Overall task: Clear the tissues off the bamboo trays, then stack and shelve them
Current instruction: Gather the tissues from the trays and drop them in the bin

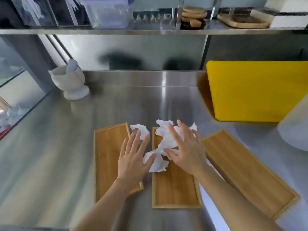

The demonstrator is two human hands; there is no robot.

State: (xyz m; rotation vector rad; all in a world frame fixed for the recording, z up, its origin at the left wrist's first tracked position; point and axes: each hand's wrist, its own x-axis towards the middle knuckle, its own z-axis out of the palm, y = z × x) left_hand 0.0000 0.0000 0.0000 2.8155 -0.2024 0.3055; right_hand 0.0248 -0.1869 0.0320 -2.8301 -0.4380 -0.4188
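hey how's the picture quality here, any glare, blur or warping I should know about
Head view: a bright glare streak runs down the steel counter behind the tissues; the upper shelf and its contents are soft and smeared; wide-angle warping bows the shelf edge and splays the right bamboo tray; the left hand and right hand are slightly motion-blurred; dark blurry reflections sit on the backsplash.

Bright, steel glare, soft blur, fisheye edges.

We are looking into a commercial kitchen: a stainless steel counter (pixel 66 147) is stretching out under a steel shelf (pixel 100 31), with a white mortar and pestle (pixel 70 80) and a yellow cutting board (pixel 256 90) standing by.
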